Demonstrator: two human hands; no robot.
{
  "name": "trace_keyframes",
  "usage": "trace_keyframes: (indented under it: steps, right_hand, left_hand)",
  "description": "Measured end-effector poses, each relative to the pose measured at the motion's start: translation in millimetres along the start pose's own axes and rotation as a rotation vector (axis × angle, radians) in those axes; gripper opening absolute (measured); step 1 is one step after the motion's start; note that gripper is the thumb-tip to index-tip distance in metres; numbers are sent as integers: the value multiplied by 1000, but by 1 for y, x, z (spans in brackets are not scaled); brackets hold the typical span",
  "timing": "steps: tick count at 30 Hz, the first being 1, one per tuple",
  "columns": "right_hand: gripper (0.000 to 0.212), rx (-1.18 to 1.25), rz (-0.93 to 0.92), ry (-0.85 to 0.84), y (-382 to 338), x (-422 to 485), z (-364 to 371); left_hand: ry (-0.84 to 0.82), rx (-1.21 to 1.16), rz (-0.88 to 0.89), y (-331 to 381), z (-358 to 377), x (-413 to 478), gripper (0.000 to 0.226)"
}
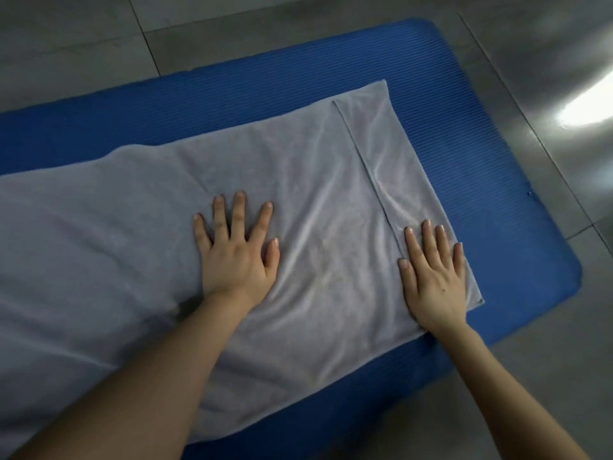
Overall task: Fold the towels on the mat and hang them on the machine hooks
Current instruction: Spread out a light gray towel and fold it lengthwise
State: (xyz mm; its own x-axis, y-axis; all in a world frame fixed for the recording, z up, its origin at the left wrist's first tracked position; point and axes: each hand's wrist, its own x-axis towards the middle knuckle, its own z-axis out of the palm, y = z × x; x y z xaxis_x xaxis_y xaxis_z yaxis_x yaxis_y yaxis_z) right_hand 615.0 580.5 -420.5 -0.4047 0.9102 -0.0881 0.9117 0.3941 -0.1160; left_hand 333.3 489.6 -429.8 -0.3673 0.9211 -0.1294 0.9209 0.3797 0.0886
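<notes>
Your towel (132, 244) lies flat on the mat (232, 94), and its left end runs out of view. Your left hand (237, 257) presses flat on the middle of the towel, fingers straight and spread, holding nothing. Between your hands the cloth has soft wrinkles. A straight cloth edge (365, 167) runs from the far side down to your right hand (434, 280). That hand lies flat on the towel's right end, fingers straight, holding nothing. The towel's near right corner sits close to it. Bare mat shows along the far side, the near side and past the right end. Grey floor (66, 44) lies around the mat, with a bright spot (583, 111) far right.
</notes>
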Motion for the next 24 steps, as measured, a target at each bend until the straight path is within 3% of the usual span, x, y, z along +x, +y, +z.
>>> trace_keyframes:
  steps: [4, 7, 10, 12, 16, 19, 22, 24]
  right_hand:
    - [62, -66, 28, -83, 2, 2, 0]
    - [66, -119, 74, -38, -9, -4, -8]
    - [62, -77, 21, 91, -60, -17, -14]
    - [56, 1, -122, 122, -108, -27, -10]
    - [32, 185, -504, 144, -206, -49, -2]
    - [25, 232, -828, 185, -267, -84, 1]
    - [21, 245, -1066, 192, -312, -126, 10]
    - [19, 192, -1143, 180, -335, -146, 20]
  left_hand:
    - [-143, 11, -26, 3, -11, 1, 59]
    - [-212, -82, 8, -6, -27, -1, 58]
    - [-17, -229, 1, -40, -50, -25, 60]
    - [111, -199, 105, -76, -61, -51, 48]
    - [-106, 29, 365, -174, -95, -107, 45]
    - [-159, 210, 501, -243, -130, -160, 37]
    - [-228, 263, 536, -298, -159, -220, 31]
    - [-247, 257, 491, -329, -163, -258, 16]
